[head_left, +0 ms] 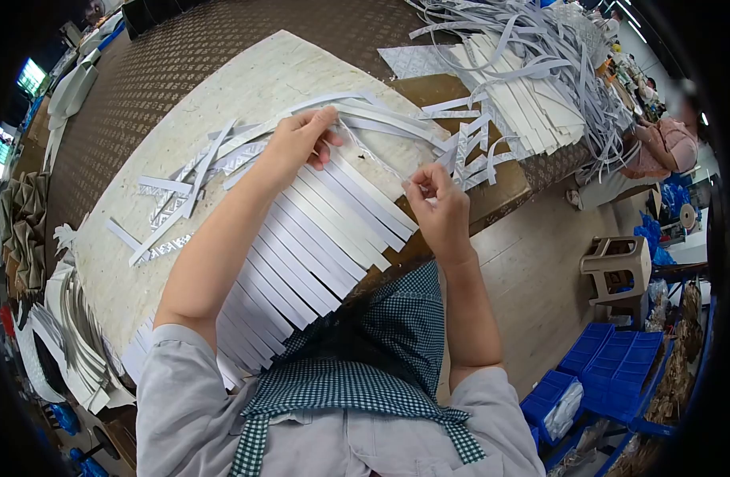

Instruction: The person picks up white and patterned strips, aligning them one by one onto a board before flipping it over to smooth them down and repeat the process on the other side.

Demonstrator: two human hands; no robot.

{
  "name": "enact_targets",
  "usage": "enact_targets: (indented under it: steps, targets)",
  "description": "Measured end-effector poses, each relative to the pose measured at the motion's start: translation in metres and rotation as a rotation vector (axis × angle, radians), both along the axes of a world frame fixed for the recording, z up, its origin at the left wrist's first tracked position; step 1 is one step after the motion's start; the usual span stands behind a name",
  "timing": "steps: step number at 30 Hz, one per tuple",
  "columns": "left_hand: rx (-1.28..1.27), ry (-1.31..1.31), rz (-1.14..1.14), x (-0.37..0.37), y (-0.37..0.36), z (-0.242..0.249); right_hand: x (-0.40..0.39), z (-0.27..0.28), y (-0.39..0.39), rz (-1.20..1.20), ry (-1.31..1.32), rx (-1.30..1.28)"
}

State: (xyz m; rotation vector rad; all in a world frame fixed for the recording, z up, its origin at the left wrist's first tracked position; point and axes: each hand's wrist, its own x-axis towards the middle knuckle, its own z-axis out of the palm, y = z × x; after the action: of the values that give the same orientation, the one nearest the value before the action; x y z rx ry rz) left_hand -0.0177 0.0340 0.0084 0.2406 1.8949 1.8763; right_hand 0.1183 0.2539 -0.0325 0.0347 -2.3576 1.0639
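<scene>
Stretched diagonally between my hands is a thin white strip [370, 151], seemingly turned on edge. One end lies in the pinched fingers of my left hand [305, 137], above the board. The other end meets the closed fingertips of my right hand [439, 203], near the board's right edge. Below them, a row of flat white strips [313, 226] lies side by side, their ends reaching over the near edge toward my apron. Longer white strips [381, 118] curve behind my left hand. Loose patterned offcuts [174, 187] are scattered left of my left forearm.
The pale worn board [277, 67] rests on a brown patterned table cover [150, 87]. At the back right are stacked white strips [520, 103] and a tangled heap of strips [540, 40]. A stool [617, 269], blue crates [611, 362] and a seated person [671, 147] are to the right.
</scene>
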Motion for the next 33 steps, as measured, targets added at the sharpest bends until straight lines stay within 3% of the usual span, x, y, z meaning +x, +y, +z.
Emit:
enact_targets:
  steps: [8, 14, 20, 33]
  targets:
    - [0.006, 0.053, -0.006, -0.018, 0.0, -0.014, 0.022, -0.009, -0.004, -0.038, -0.053, -0.284]
    - [-0.219, 0.177, -0.095, -0.03, 0.001, -0.013, 0.026, -0.01, -0.015, -0.08, -0.082, -0.292]
    - [-0.529, 0.477, -0.152, -0.042, 0.003, -0.026, 0.023, -0.012, -0.018, -0.093, -0.059, -0.324]
    - [-0.711, 0.7, -0.255, -0.051, 0.009, -0.026, 0.022, -0.013, -0.016, -0.078, -0.101, -0.295]
